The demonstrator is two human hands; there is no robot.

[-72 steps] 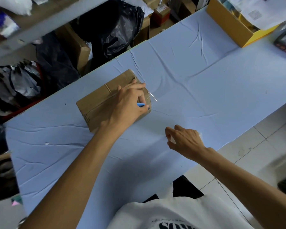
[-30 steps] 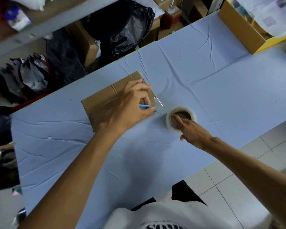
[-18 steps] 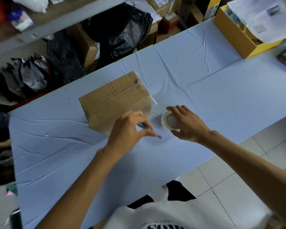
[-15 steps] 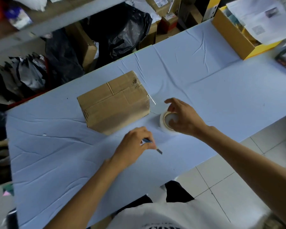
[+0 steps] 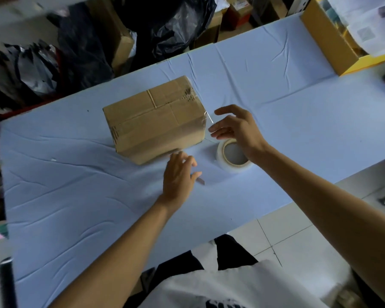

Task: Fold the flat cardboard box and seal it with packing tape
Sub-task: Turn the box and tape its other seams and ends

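Head view: a sealed cardboard box is seen on the blue-covered counter, clear tape wrapped over its right end. A tape roll is laid flat on the counter just beside the box's near right corner. The right hand is held above the roll, fingers spread, nothing gripped. The left hand is blurred, fingers loosely extended toward the box's near edge. A small blade tip is seen under its thumb; whether it is pinched cannot be told. A yellow carton is placed at the counter's far right.
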